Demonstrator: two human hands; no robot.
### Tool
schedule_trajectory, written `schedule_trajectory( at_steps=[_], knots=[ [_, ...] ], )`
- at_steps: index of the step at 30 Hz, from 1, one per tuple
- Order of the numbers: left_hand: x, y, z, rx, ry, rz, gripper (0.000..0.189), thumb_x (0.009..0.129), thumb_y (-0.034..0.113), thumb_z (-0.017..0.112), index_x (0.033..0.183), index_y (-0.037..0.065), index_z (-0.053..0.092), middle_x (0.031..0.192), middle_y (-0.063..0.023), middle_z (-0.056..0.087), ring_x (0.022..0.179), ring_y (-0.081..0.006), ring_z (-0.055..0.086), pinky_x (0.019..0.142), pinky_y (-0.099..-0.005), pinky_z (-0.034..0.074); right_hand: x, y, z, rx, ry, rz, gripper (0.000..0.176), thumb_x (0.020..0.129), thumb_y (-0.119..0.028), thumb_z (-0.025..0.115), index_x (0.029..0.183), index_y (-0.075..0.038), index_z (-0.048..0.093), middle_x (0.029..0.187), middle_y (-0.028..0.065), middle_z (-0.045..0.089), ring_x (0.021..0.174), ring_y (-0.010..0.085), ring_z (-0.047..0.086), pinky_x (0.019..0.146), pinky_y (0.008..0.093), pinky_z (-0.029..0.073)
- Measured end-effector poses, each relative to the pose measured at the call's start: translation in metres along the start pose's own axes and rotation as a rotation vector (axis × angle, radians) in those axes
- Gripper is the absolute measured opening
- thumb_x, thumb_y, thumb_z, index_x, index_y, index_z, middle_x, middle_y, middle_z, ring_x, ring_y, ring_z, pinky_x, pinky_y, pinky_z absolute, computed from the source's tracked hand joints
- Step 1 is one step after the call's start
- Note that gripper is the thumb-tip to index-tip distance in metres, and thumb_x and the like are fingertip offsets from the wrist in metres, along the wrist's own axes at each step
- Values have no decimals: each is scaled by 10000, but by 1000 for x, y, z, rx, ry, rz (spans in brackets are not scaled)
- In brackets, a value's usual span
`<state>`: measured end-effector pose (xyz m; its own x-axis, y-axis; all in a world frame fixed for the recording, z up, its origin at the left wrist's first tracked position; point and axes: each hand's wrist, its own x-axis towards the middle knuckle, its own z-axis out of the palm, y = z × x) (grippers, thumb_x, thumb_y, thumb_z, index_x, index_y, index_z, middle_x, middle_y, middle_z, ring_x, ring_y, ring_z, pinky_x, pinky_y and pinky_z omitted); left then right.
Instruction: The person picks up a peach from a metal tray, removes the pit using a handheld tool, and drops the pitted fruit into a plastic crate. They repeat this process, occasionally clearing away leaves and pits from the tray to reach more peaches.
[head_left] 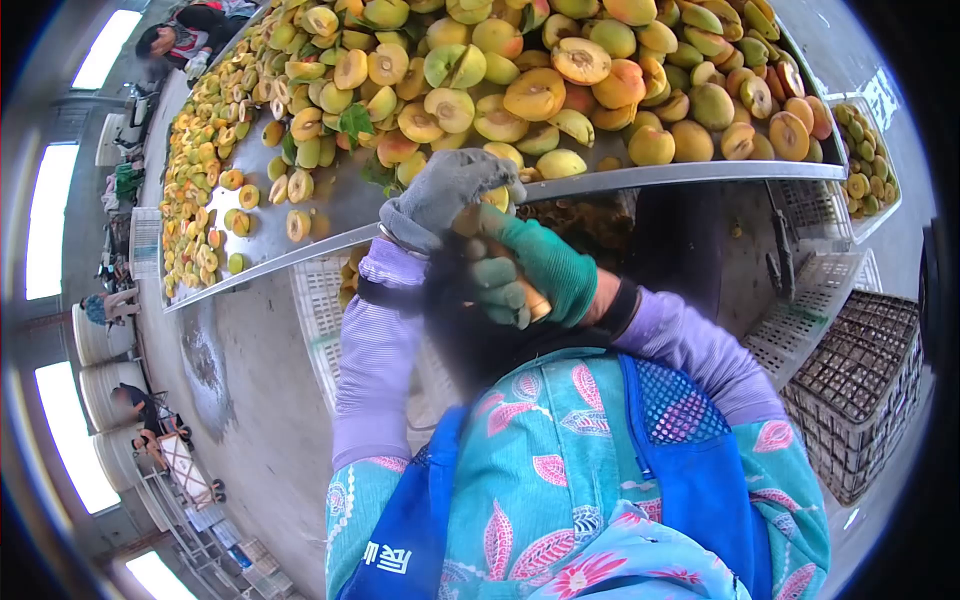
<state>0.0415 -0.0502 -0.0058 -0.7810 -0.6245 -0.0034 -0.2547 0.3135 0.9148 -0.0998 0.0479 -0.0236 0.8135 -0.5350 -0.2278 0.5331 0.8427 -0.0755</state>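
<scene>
My left hand [445, 195], in a grey glove, is closed around an apricot [497, 198] at the near edge of the metal table. Just below and to the right, my right hand [545, 265], in a green glove, wraps round a tool with a wooden handle [537, 303]. The handle's end sticks out under the fingers; the tool's working end is hidden between my hands, so its kind does not show. Beyond my hands lies a heap of whole and halved apricots [500, 122], yellow to orange, some with a few green leaves [355, 122].
The table's raised metal rim [690, 175] runs in front of me. White plastic crates [325, 310] stand below it, and a brown-stained crate [860, 390] is at the right. A crate of apricots [868, 165] sits past the table's right end. Other people [150, 415] are at the far left.
</scene>
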Motion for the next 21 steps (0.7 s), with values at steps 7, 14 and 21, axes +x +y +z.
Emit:
schedule_trajectory(
  at_steps=[7,14,21],
  knots=[
    [0,-6,39,-464,570,-162,264,950,213,531,881,-5,664,798,-78,663,704,-138,618,645,-261,507,2,-4,5,-10,124,-18,346,983,-460,429,905,-132,503,545,-53,407,380,93,382,362,260,344],
    [-9,7,48,-1288,718,-237,429,924,439,533,1074,39,566,935,-148,620,733,-251,624,585,-325,539,-3,-4,-3,114,-172,25,356,987,-447,434,845,-135,531,534,-59,438,417,104,412,384,280,340],
    [-129,-15,-11,-191,1120,-394,335,890,292,620,1077,14,616,942,-167,623,797,-240,636,757,-401,530,-43,-17,-31,93,-111,73,371,982,-458,442,817,-144,552,598,-67,474,460,103,461,415,267,388]
  ],
)
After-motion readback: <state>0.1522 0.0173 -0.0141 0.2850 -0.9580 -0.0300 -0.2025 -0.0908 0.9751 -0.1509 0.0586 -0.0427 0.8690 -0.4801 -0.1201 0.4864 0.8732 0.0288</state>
